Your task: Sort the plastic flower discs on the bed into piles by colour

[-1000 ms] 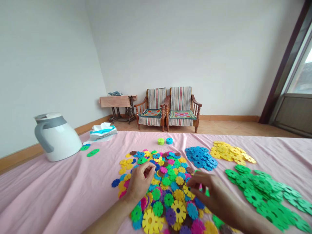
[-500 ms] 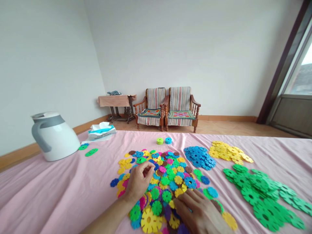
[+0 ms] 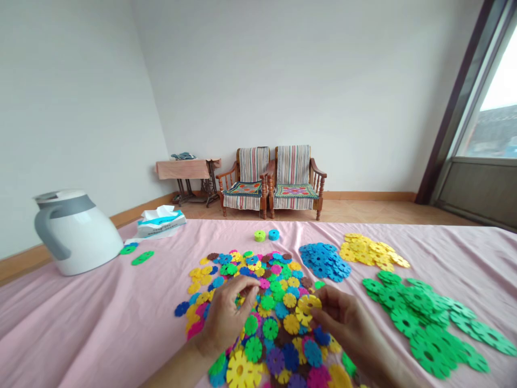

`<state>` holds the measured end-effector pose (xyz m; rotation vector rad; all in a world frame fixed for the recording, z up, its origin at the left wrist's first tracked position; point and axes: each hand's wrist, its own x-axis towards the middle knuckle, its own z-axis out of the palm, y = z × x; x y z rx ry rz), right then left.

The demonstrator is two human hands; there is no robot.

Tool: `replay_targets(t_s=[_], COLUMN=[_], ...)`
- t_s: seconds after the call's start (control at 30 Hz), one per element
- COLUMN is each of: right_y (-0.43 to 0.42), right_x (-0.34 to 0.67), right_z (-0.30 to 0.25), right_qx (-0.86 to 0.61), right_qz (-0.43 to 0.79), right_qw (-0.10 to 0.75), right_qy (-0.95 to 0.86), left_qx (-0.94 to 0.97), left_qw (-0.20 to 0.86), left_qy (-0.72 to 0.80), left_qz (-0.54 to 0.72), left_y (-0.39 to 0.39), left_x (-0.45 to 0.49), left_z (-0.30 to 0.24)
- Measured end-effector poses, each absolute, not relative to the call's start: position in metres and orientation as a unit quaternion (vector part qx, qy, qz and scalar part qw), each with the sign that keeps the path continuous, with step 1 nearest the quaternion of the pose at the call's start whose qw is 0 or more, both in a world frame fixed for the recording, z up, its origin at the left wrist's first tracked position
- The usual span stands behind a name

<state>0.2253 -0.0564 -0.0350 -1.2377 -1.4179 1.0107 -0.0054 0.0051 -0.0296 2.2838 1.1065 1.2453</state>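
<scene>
My right hand (image 3: 343,318) pinches a yellow notched plastic disc (image 3: 308,309) between thumb and fingers, raised over the right side of a mixed pile. My left hand (image 3: 228,310) hovers above the pile's left side, fingers curled and thumb tip close to the index tip. Whether anything small is in that pinch, I cannot make out. Beneath both hands spread flower-shaped discs in many colours, among them a green disc (image 3: 253,349), a purple disc (image 3: 276,360) and a large yellow disc (image 3: 241,371). Wrists and forearms cover part of the pile.
Sorted heaps lie to the right: blue discs (image 3: 325,261), yellow discs (image 3: 371,251) and green discs (image 3: 428,318). Behind the pile stand a lime stack (image 3: 259,236) and a blue stack (image 3: 273,235). A white jug (image 3: 89,237) and a tissue box (image 3: 161,222) are at left on the pink cloth (image 3: 133,318).
My right hand has risen from the near part of the pile, now with a yellow disc in its fingers. The left hand has shifted slightly down. The view has turned a little right.
</scene>
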Motion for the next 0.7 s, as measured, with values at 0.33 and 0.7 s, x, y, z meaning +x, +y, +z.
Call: replay_targets(t_s=[0.33, 0.7], right_y=[-0.074, -0.081], right_x=[0.204, 0.185], right_z=[-0.043, -0.045], right_qx=[-0.421, -0.515], right_qz=[0.091, 0.173], right_qw=[0.473, 0.505], right_qy=[-0.768, -0.671], left_qx=[0.67, 0.62], left_qw=[0.572, 0.589], left_qy=[0.345, 0.361], left_qz=[0.324, 0.372], left_y=[-0.035, -0.034], left_x=[0.019, 0.021], left_z=[-0.035, -0.032])
